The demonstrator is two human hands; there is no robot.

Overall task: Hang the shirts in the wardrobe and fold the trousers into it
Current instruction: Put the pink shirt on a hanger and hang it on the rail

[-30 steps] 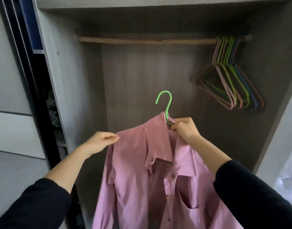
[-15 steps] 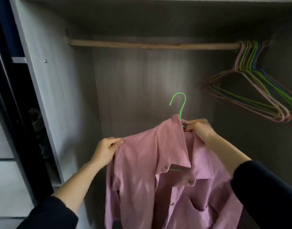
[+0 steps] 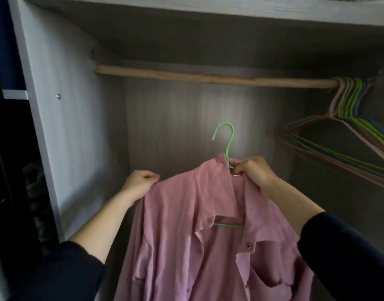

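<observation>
Hanging the pink shirt (image 3: pixel 186 213): right hand (image 3: pixel 255 172) grips the green hanger (image 3: pixel 228 146), left hand (image 3: pixel 141 181) pinches its shoulder. Next, I judge, hook over the bare rail (image 3: pixel 208 78).

Shirt (image 3: pixel 186 235): pink cloth, matt, fine ribbed weave, metal snap studs. Hanger (image 3: pixel 227 146): thin wire, smooth green coating. Rail (image 3: pixel 208 78): bare wood, rough, unvarnished. Wardrobe wall (image 3: pixel 78 127): grey wood-grain laminate, matt. Spare hangers (image 3: pixel 343 135): coated wire, assorted colours.

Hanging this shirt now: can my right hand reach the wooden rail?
Probably yes: the right hand grips the green wire hanger below bare wooden rail; coloured wire hangers bunch far right.
</observation>
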